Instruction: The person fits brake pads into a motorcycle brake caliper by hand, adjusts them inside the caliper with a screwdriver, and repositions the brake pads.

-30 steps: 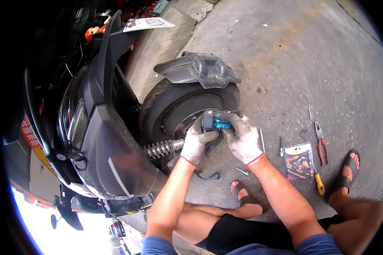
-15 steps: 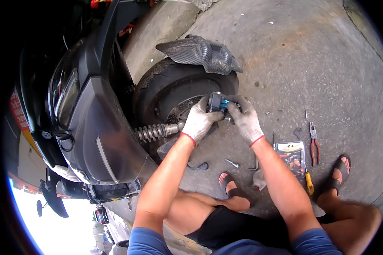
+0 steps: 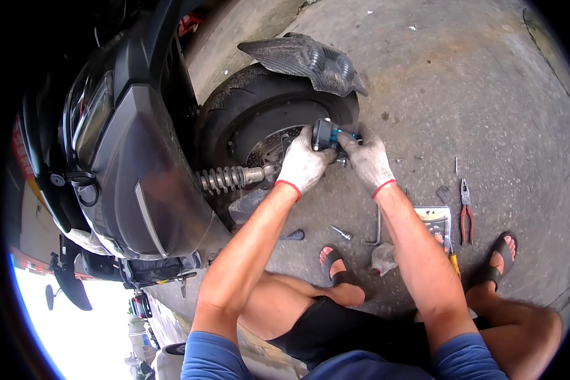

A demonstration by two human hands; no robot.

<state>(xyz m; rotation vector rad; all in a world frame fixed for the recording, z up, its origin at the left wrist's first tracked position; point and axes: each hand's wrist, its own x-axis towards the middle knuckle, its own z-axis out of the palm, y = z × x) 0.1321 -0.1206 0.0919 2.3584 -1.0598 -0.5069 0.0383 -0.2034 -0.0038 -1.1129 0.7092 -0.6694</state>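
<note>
A dark brake caliper (image 3: 323,134) with bright blue parts is held between both gloved hands, in front of the wheel. My left hand (image 3: 303,162) is closed around its left and lower side. On the right, my right hand (image 3: 367,158) pinches it near the blue parts, its fingertips partly hiding them. Just behind the caliper lie the brake disc (image 3: 273,147) and the black tire (image 3: 225,104) of a scooter. A coil spring shock absorber (image 3: 225,180) points toward my left wrist.
The scooter body (image 3: 139,183) fills the left side. A carbon-patterned fender (image 3: 307,60) rests against the tire. Pliers (image 3: 466,212), a hex key (image 3: 378,231), a socket-like bit (image 3: 341,232), a yellow-handled screwdriver (image 3: 455,263) and a printed package (image 3: 438,221) lie on the concrete near my feet.
The view has shifted slightly, so the scooter and tools sit a little differently in frame. Both hands still hold the caliper, with the right fingers slightly repositioned on it.
</note>
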